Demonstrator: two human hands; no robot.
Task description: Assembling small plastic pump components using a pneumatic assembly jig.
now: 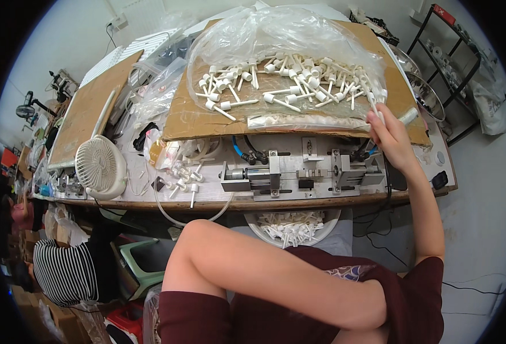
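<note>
In front of you is a long table (210,198) with a worn wood edge. On it lies a big brown sheet of cardboard (178,123). A clear plastic bag (253,37) puffs up on top of the cardboard. Near you, at the table's front edge, sits a gray metal machine (307,178). Just below that edge, a round white bowl (254,227) is full of little white parts. A round white fan (100,166) stands to the left, tipped back a bit. Your right hand (393,139) is up over the right side of the cardboard. Its fingers are pinching a thin white stick (372,102), next to the heap of white capped sticks (310,77) by the bag. I cannot tell which of those are inside it. Your left hand does not show, so I cannot tell its grip. A few more white pieces (194,189) lie between the fan and the machine.
</note>
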